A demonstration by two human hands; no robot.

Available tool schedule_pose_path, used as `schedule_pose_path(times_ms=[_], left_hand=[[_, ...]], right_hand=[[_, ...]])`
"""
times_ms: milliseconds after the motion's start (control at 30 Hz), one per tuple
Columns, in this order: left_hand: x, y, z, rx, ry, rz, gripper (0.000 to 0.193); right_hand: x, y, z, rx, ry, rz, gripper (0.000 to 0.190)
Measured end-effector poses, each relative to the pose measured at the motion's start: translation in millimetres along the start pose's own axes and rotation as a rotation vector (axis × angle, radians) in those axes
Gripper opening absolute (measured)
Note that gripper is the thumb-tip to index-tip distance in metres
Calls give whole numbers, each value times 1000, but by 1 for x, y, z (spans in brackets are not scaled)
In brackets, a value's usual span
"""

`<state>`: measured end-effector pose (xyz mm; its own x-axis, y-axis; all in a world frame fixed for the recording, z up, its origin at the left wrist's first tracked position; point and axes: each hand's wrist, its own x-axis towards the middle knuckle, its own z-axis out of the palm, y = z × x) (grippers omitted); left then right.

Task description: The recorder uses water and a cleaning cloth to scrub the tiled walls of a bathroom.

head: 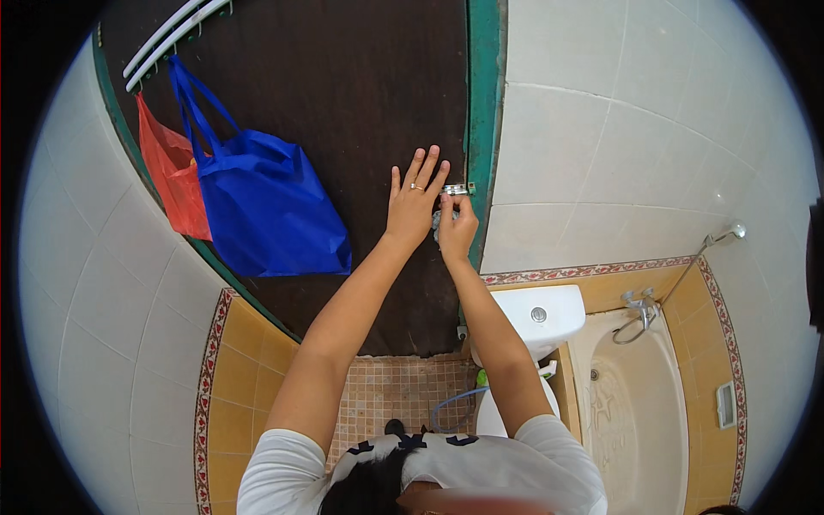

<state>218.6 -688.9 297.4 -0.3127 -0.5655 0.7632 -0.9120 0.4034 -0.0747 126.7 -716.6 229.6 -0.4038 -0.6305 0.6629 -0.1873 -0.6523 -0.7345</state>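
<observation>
My left hand (412, 209) lies flat against the dark brown door (386, 84), fingers spread, with a ring on one finger. Just to its right, my right hand (459, 233) has its thumb and fingertips pinched at the lower edge of a metal slide bolt (456, 189). That bolt sits at the door's edge, beside the green door frame (484, 129). A crumpled greyish piece (437, 222) shows between my hands, partly hidden by the right one; its material is unclear.
Left of my hands, a blue fabric bag (270, 206) and an orange-red plastic bag (168, 174) hang from a white hook rail (174, 40). At lower right stand a white toilet tank (537, 312) and a bathtub (644, 412). A blue hose (444, 412) lies near the tiled floor (393, 386).
</observation>
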Motion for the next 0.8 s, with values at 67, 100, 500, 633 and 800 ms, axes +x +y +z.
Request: schedule_pose_path(times_ms=[67, 100, 500, 633, 800], left_hand=[[-1, -2, -1, -2, 3, -5, 64], [-1, -3, -1, -12, 6, -1, 64], [1, 3, -3, 59, -29, -11, 60], [-3, -2, -16, 25, -31, 7, 65], [-47, -19, -52, -370, 56, -6, 60]], right_hand=[[-2, -3, 2, -23, 17, 21, 26], [-2, -5, 2, -21, 11, 20, 26], [-3, 0, -3, 47, 57, 92, 26], [-28, 0, -4, 45, 63, 99, 27], [-119, 18, -5, 608, -75, 904, 32]])
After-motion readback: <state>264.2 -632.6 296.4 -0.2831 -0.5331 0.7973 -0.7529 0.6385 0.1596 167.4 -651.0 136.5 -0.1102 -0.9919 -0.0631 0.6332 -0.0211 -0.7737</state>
